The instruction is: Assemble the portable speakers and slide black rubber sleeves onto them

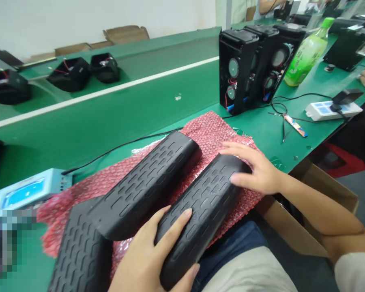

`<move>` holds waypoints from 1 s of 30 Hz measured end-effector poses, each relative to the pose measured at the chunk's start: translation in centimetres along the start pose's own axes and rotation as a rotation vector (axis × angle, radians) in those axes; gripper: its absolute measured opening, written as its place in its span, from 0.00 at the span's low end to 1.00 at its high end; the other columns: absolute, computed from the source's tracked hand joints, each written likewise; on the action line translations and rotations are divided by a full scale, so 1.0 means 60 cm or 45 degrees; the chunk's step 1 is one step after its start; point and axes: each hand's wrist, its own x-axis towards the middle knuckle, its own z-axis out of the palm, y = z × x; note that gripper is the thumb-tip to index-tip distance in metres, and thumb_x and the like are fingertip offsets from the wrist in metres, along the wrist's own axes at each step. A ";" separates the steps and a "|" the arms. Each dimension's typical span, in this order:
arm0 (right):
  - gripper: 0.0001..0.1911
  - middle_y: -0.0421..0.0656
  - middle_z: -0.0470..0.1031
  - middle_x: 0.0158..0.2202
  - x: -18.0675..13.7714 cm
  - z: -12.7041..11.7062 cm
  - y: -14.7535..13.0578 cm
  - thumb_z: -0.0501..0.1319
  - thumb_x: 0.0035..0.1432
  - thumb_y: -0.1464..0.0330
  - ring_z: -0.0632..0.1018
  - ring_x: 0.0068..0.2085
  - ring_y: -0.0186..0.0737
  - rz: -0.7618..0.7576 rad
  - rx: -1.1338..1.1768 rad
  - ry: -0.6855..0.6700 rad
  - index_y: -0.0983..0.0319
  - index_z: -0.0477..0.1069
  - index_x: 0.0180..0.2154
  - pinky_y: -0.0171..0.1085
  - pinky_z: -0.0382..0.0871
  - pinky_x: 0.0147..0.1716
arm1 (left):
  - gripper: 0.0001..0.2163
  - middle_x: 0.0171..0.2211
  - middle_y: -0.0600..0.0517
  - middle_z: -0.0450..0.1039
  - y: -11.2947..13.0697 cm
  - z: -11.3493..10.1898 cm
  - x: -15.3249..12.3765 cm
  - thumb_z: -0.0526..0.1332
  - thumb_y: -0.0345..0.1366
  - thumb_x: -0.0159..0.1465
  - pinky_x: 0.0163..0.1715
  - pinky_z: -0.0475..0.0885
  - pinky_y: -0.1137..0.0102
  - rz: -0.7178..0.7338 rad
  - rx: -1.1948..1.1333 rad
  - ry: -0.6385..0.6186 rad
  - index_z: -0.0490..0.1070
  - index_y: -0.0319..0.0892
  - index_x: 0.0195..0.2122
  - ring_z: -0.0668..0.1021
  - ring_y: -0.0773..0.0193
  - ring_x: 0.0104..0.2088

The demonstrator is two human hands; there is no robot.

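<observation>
The person's left hand (142, 253) wraps the near end of a black housing (200, 215); the right hand (261, 172) cups its far end, thumb and fingers partly spread. It lies over red bubble wrap (211, 129), its patterned face seemingly finished, underside hidden. Beside it rest two similar housings (149, 178). Farther off, open black units (239, 75) show exposed wiring, apparently not yet closed.

Pretty bright in here, seems lit from above: the middle long black slotted plastic shell (147, 182) is greyer on top, darker down its side. Tiny glints on the pink bubble wrap sheet (208, 127), soft shadows beside the small black open casings (108, 73), goes kinda blurry toward the top right, lower left edge mushed into chunky pixel blocks
</observation>
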 end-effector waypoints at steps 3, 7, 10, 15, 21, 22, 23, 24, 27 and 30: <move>0.14 0.41 0.71 0.47 -0.051 0.017 -0.007 0.61 0.51 0.60 0.70 0.50 0.48 -0.526 -0.605 0.200 0.52 0.72 0.42 0.52 0.58 0.53 | 0.31 0.57 0.46 0.58 -0.007 -0.002 0.001 0.57 0.44 0.56 0.46 0.72 0.61 -0.041 -0.042 0.010 0.52 0.52 0.61 0.71 0.52 0.52; 0.07 0.38 0.73 0.31 -0.103 0.058 0.006 0.58 0.51 0.65 0.73 0.35 0.39 -0.904 -0.932 0.358 0.52 0.74 0.33 0.44 0.65 0.48 | 0.31 0.58 0.49 0.58 -0.016 0.000 0.001 0.58 0.43 0.54 0.49 0.70 0.62 -0.142 -0.139 0.017 0.52 0.54 0.61 0.70 0.53 0.53; 0.13 0.43 0.71 0.30 -0.123 0.087 0.014 0.56 0.51 0.66 0.72 0.34 0.42 -0.715 -0.877 0.411 0.57 0.74 0.39 0.48 0.64 0.46 | 0.32 0.58 0.49 0.59 -0.023 -0.002 0.000 0.59 0.43 0.54 0.49 0.70 0.63 -0.128 -0.160 0.000 0.52 0.55 0.61 0.70 0.54 0.53; 0.23 0.45 0.71 0.34 -0.132 0.116 0.009 0.52 0.52 0.67 0.71 0.36 0.45 -0.449 -0.757 0.414 0.58 0.66 0.52 0.55 0.61 0.47 | 0.34 0.60 0.46 0.56 -0.028 -0.007 -0.004 0.59 0.45 0.54 0.47 0.72 0.61 -0.074 -0.106 -0.058 0.50 0.54 0.62 0.70 0.50 0.53; 0.28 0.43 0.72 0.31 -0.145 0.129 0.002 0.52 0.53 0.68 0.72 0.34 0.44 -0.372 -0.689 0.313 0.58 0.59 0.57 0.56 0.58 0.49 | 0.34 0.59 0.44 0.55 -0.013 -0.008 0.002 0.61 0.43 0.52 0.46 0.71 0.56 -0.087 -0.068 -0.043 0.53 0.54 0.61 0.70 0.47 0.53; 0.29 0.43 0.72 0.31 -0.150 0.134 0.001 0.52 0.53 0.68 0.72 0.34 0.45 -0.377 -0.670 0.304 0.58 0.58 0.58 0.56 0.57 0.50 | 0.33 0.59 0.45 0.55 -0.009 -0.008 0.003 0.61 0.42 0.52 0.47 0.71 0.56 -0.102 -0.082 -0.037 0.54 0.54 0.61 0.69 0.47 0.53; 0.29 0.43 0.73 0.32 -0.155 0.140 0.000 0.51 0.53 0.68 0.72 0.34 0.45 -0.388 -0.657 0.302 0.59 0.58 0.58 0.56 0.57 0.50 | 0.33 0.60 0.45 0.54 -0.007 -0.008 0.003 0.61 0.41 0.52 0.48 0.70 0.55 -0.119 -0.097 -0.040 0.55 0.54 0.60 0.68 0.47 0.54; 0.29 0.44 0.73 0.32 -0.159 0.146 0.000 0.52 0.53 0.67 0.72 0.34 0.46 -0.402 -0.649 0.302 0.59 0.58 0.58 0.56 0.57 0.50 | 0.33 0.60 0.45 0.53 -0.006 -0.009 0.004 0.61 0.40 0.52 0.50 0.69 0.55 -0.133 -0.110 -0.048 0.55 0.55 0.60 0.67 0.47 0.55; 0.29 0.45 0.73 0.31 -0.169 0.166 0.001 0.54 0.51 0.67 0.72 0.34 0.47 -0.435 -0.650 0.326 0.61 0.59 0.57 0.57 0.57 0.49 | 0.34 0.59 0.45 0.53 -0.008 -0.011 0.005 0.61 0.39 0.51 0.49 0.69 0.54 -0.103 -0.137 -0.084 0.54 0.56 0.60 0.67 0.48 0.55; 0.28 0.45 0.73 0.31 -0.170 0.176 0.004 0.56 0.51 0.67 0.71 0.34 0.47 -0.430 -0.636 0.316 0.61 0.60 0.56 0.57 0.57 0.49 | 0.36 0.58 0.44 0.54 -0.015 -0.013 0.005 0.62 0.40 0.51 0.47 0.70 0.54 -0.074 -0.150 -0.131 0.50 0.56 0.62 0.68 0.48 0.54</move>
